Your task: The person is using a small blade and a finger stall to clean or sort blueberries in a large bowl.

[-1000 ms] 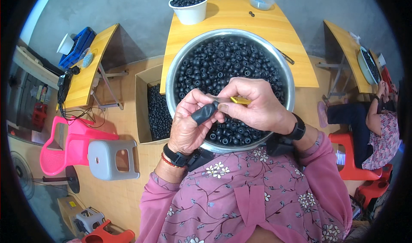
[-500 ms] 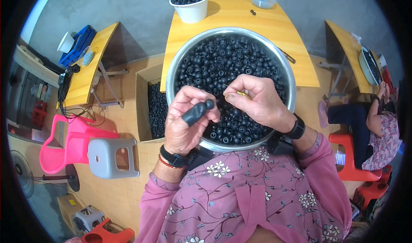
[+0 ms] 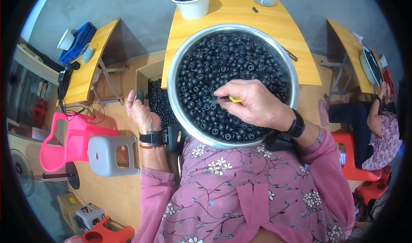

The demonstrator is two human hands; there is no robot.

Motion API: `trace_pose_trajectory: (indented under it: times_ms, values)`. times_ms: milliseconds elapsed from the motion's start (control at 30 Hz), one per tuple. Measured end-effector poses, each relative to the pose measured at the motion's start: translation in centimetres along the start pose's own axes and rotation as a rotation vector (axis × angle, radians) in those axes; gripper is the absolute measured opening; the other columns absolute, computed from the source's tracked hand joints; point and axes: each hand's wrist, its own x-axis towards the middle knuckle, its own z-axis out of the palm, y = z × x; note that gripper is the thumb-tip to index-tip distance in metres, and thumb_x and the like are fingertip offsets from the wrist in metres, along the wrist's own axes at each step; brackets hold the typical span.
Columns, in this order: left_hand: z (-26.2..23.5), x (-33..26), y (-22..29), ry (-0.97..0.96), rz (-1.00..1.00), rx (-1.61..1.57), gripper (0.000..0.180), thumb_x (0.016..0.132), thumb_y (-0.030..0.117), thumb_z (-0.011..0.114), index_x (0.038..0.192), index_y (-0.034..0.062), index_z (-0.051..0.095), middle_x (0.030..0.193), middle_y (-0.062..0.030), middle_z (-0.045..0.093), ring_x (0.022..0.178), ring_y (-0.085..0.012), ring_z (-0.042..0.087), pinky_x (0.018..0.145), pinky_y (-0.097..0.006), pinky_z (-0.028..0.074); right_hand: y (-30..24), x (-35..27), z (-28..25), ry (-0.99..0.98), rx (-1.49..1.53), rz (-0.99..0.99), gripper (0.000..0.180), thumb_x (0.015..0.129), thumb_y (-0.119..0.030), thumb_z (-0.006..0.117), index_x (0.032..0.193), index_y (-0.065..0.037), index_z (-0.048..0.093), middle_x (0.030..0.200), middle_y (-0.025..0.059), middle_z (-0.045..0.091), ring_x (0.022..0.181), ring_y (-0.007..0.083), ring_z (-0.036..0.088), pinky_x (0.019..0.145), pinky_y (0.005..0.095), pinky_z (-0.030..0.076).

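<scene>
Had the right hand [image 3: 257,103] pinched tight, thumb to fingers, around a small yellow-handled blade [image 3: 234,99], and aimed the metal end left. Held it right over a big metal bowl [image 3: 234,27], above a whole heap of round black beads [image 3: 214,58], many with a hole showing.

Had the left hand [image 3: 143,114] out past the bowl's left side, fingers loosely spread and a bit curled, near a cardboard box [image 3: 142,79] loaded with more beads. Couldn't spot anything gripped there, just a dark thumb cover [image 3: 139,95].

Saw the bowl between a pink flowered top [image 3: 240,165] and a yellow desk [image 3: 283,32], overlapping the desk's near part; couldn't tell about the support underneath. Farther back on it, spotted a white bucket [image 3: 193,11] piled with black beads, a shallow clear tub [image 3: 264,0], two loose beads [image 3: 255,10] close to the tub, and a slim dark tool [image 3: 291,54] just beside the bowl's rim.

Off left, saw a pink chair [image 3: 60,140] and a grey stool [image 3: 103,157]; off right, another person [image 3: 380,133] on a red stool [image 3: 354,163], near a pale basin [image 3: 365,69].
</scene>
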Motion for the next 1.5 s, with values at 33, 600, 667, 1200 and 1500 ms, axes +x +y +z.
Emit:
trace_pose_trajectory:
  times_ms: [33, 600, 667, 1200, 1500]
  values:
    - [0.0, -0.1, 0.0, -0.008, 0.053, 0.021, 0.031, 0.095, 0.005, 0.057, 0.125, 0.0081, 0.060, 0.108, -0.0052, 0.066, 0.095, -0.0166, 0.062, 0.085, -0.029, 0.049, 0.0, 0.0, 0.1, -0.052, -0.088, -0.033, 0.018, 0.085, -0.006, 0.070, 0.102, -0.002, 0.068, 0.091, 0.0150, 0.070, 0.083, 0.0348, 0.069, 0.073, 0.0414, 0.055]
    - [5.1, -11.9, 3.6, -0.761, 0.293, 0.168, 0.019, 0.096, -0.005, 0.054, 0.113, 0.0005, 0.060, 0.104, -0.0093, 0.068, 0.082, -0.0122, 0.064, 0.078, -0.025, 0.053, -0.1, 1.0, 0.0, -0.315, -0.364, 0.000, 0.024, 0.080, -0.010, 0.070, 0.104, -0.006, 0.071, 0.092, 0.0116, 0.069, 0.083, 0.0338, 0.069, 0.072, 0.0447, 0.055]
    - [5.0, -11.7, 3.6, -0.742, 0.247, 0.122, 0.020, 0.096, -0.005, 0.054, 0.113, 0.0007, 0.060, 0.104, -0.0095, 0.068, 0.082, -0.0123, 0.064, 0.077, -0.025, 0.053, 0.0, 0.8, 0.0, -0.263, -0.306, -0.004, 0.023, 0.081, -0.010, 0.070, 0.104, -0.006, 0.070, 0.092, 0.0114, 0.070, 0.083, 0.0341, 0.069, 0.071, 0.0445, 0.055]
    - [5.6, -11.2, 3.3, -0.880, 0.215, 0.239, 0.020, 0.094, 0.000, 0.063, 0.114, -0.0007, 0.065, 0.101, -0.0063, 0.070, 0.086, -0.0093, 0.063, 0.080, -0.024, 0.052, -0.3, 1.2, -0.6, 0.018, 0.297, 0.142, 0.018, 0.091, -0.001, 0.070, 0.109, 0.000, 0.069, 0.083, 0.0019, 0.070, 0.079, 0.0053, 0.065, 0.066, 0.0239, 0.052]
    - [6.3, -12.3, 3.0, -1.048, -0.179, -0.071, 0.020, 0.096, 0.001, 0.063, 0.115, -0.0006, 0.061, 0.104, -0.0086, 0.070, 0.088, -0.0133, 0.068, 0.082, -0.028, 0.057, -1.1, 0.7, -0.3, 0.159, 0.441, 0.061, 0.020, 0.092, 0.002, 0.069, 0.112, 0.003, 0.070, 0.094, 0.0051, 0.070, 0.085, 0.0097, 0.069, 0.075, 0.0242, 0.057]
